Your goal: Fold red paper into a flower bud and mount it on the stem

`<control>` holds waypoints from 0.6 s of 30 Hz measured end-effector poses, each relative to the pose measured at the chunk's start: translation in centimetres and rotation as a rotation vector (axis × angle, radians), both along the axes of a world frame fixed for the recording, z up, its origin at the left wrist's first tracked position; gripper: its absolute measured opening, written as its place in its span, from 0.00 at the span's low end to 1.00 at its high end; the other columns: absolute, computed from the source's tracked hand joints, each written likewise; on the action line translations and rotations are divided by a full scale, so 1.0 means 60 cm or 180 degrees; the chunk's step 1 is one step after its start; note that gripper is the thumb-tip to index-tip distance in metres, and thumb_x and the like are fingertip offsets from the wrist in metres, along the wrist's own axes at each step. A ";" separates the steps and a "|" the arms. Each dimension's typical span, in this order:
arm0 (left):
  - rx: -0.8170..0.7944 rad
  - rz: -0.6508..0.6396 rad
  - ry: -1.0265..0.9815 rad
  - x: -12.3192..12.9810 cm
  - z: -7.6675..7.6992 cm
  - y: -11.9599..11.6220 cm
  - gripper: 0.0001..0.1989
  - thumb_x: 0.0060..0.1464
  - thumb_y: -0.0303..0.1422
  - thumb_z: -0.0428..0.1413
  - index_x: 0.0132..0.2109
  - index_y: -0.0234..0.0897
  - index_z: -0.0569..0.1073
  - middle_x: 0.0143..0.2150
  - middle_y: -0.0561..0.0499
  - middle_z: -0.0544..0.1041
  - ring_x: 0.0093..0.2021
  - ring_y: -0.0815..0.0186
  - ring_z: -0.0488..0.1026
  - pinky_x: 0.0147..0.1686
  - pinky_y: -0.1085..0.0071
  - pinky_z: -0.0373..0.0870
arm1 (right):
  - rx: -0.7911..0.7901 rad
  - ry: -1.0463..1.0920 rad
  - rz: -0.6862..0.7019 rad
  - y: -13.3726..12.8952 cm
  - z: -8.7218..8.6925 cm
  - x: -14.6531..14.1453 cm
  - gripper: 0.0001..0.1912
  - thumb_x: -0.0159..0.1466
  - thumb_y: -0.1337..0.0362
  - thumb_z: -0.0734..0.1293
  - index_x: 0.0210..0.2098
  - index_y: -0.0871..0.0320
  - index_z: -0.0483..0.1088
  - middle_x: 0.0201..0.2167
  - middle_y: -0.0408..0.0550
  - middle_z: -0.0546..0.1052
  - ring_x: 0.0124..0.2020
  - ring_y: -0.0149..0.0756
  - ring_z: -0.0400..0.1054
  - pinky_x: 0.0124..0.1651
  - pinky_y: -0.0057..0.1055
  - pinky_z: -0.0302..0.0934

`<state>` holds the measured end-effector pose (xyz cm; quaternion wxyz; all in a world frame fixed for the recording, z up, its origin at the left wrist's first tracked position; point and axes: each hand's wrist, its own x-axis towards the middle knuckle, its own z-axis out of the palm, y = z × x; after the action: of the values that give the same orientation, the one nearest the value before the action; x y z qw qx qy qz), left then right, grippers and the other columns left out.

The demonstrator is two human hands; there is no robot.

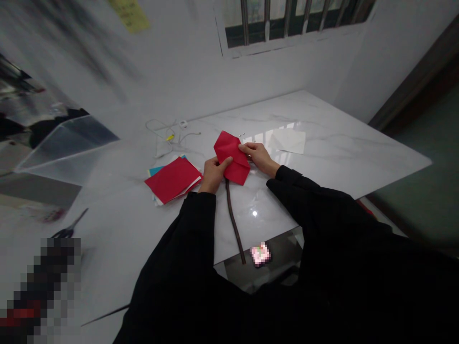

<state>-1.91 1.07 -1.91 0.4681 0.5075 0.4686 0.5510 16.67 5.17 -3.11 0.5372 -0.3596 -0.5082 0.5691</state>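
- Reference: 12 o'clock points away from us, across the table; the dial is centred on the folded red paper sheet [231, 157], held above the tabletop between both hands.
- Left hand [213, 175]: fingers together, thumb uppermost, clamped on the sheet's lower edge at 7 o'clock.
- Right hand [258, 158]: fingers together, clamped on the sheet's edge at 3 o'clock. We cannot tell the exact finger positions behind the paper.
- Progress: this sheet carries folds. The stack of red paper [172, 179] at 9 o'clock lies flat, with a blue sheet showing beneath. The dark rod [233, 220] at 6 o'clock lies on the tabletop, its upper end by the left hand, attached to nothing that we can see.
- Nearby items: a white paper sheet [288, 141] lies at 2 o'clock, a white cable [161, 134] at 10 o'clock and dark-handled scissors [70, 225] at 8 o'clock.
- Work surface: white marble-patterned table [358, 143].
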 end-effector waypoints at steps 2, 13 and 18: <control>-0.0011 0.0032 -0.0089 0.000 -0.002 0.002 0.27 0.40 0.48 0.76 0.40 0.31 0.85 0.37 0.42 0.84 0.37 0.58 0.79 0.41 0.64 0.75 | 0.0069 -0.0093 0.0086 -0.002 0.001 0.001 0.30 0.57 0.36 0.77 0.33 0.58 0.75 0.27 0.42 0.72 0.27 0.30 0.62 0.31 0.28 0.59; 0.0029 0.0197 -0.0402 -0.003 -0.003 0.005 0.27 0.39 0.47 0.77 0.40 0.31 0.84 0.38 0.42 0.85 0.41 0.55 0.82 0.45 0.61 0.77 | 0.0494 -0.0870 0.0348 -0.004 -0.003 0.000 0.36 0.61 0.28 0.68 0.28 0.58 0.73 0.22 0.42 0.67 0.25 0.30 0.54 0.28 0.30 0.47; -0.0007 0.0380 -0.0729 -0.008 -0.013 0.018 0.24 0.39 0.45 0.76 0.39 0.32 0.83 0.39 0.43 0.86 0.41 0.56 0.83 0.46 0.61 0.78 | 0.0602 -0.1271 0.0353 -0.002 -0.006 0.003 0.35 0.67 0.30 0.64 0.25 0.57 0.70 0.21 0.42 0.64 0.25 0.31 0.55 0.30 0.31 0.48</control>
<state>-2.37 2.16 -2.71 0.4855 0.4120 0.4421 0.6317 16.86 5.04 -3.48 0.4252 -0.3846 -0.6745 0.4650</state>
